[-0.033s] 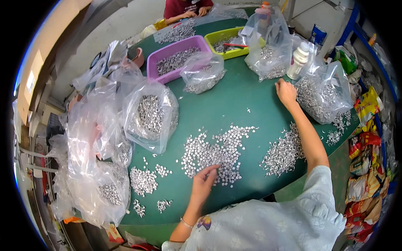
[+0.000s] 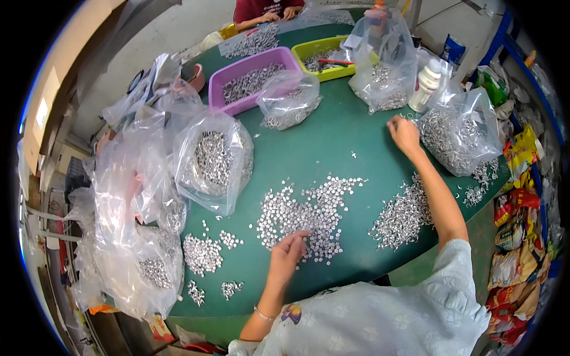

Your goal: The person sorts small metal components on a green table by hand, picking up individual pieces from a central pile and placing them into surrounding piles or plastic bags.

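My left hand (image 2: 287,252) rests on the green worktop (image 2: 332,148), fingers bent down and close together, the tips touching the near edge of the middle heap of small silver parts (image 2: 309,210). I cannot tell if a part is pinched between them. The parts are tiny, shiny, metal-coloured pieces, all alike, spread thin and flat in a wide patch at the centre of the worktop.

My right hand (image 2: 404,133) is stretched far forward, palm down with fingers curled, just beside a clear plastic bag (image 2: 460,133) full of the same silver parts. A second heap (image 2: 401,216) lies under my right forearm, near the worktop edge.

To the left, smaller heaps (image 2: 202,252) lie near another filled clear bag (image 2: 214,160). Further away stand a purple tray (image 2: 252,80) and a yellow-green tray (image 2: 332,56), both holding parts, and a white bottle (image 2: 426,86). Another person's hands (image 2: 276,15) work at the far end.
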Motion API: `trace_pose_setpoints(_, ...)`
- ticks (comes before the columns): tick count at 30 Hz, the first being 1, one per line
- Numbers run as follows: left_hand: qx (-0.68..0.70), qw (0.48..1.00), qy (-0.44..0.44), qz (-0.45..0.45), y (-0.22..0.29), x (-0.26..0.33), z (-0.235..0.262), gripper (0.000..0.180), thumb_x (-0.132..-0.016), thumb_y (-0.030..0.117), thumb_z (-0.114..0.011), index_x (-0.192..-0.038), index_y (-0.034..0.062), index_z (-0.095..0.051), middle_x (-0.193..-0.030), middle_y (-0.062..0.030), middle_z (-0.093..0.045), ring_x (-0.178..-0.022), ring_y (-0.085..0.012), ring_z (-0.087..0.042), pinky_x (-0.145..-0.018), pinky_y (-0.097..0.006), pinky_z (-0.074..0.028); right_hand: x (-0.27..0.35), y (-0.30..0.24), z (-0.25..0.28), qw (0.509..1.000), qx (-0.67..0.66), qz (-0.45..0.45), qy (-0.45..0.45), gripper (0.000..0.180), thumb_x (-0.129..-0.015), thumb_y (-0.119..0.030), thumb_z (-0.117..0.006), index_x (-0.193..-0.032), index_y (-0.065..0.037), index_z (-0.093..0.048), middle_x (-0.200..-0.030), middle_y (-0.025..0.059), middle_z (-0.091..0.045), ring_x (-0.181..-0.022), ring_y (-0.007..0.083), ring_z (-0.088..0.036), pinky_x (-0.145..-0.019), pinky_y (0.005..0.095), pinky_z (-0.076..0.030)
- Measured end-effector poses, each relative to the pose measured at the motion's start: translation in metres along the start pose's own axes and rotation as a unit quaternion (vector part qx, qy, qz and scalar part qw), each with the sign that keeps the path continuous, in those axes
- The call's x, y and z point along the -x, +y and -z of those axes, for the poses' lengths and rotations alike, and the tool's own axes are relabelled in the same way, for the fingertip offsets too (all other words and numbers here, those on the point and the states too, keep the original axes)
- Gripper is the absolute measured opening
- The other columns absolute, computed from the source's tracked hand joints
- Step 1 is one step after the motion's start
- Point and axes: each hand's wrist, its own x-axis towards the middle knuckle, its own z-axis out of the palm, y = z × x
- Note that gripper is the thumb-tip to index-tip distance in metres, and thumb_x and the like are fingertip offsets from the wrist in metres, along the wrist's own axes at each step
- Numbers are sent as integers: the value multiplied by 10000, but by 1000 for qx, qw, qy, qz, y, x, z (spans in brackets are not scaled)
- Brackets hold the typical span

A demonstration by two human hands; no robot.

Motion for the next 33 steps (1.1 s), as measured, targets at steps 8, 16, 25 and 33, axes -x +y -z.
trace_pose_setpoints(8,11,995,84,-61,5,-32,32,213,-914,32,-470,-1084,-18,-588,-752,7,-558,-537,-21,-368,-477,-167,-285,67,-52,33,941,-128,112,-292,217,-772,-251,-673,-850,-66,-589,-605,106,-568,-579,266,-562,-547,395,-409)
trace_pose_setpoints(16,-15,995,95,-29,4,-32,32,209,-901,69,-516,-1076,-9,-599,-757,19,-548,-584,-21,-409,-499,-161,-310,92,-45,21,948,-54,208,-236,182,-847,-234,-580,-856,-60,-528,-682,147,-606,-667,367,-583,-587,450,-431)
trace_pose_setpoints(25,-109,991,10,-81,-3,-48,12,214,-900,79,-518,-1078,-4,-605,-798,-9,-589,-706,-58,-502,-619,-193,-402,110,-32,13,939,-163,158,-258,168,-899,-211,-526,-920,-48,-493,-604,69,-527,-542,247,-515,-481,353,-380)
trace_pose_setpoints(33,253,938,-191,139,15,-65,-44,315,-940,131,-443,-1151,-91,-515,-1062,-159,-596,-945,-197,-570,-848,-309,-477,154,-71,40,423,-744,-232,-462,138,-944,-190,-476,-885,-68,-502,-645,-28,-384,-503,51,-325,-429,188,-252)
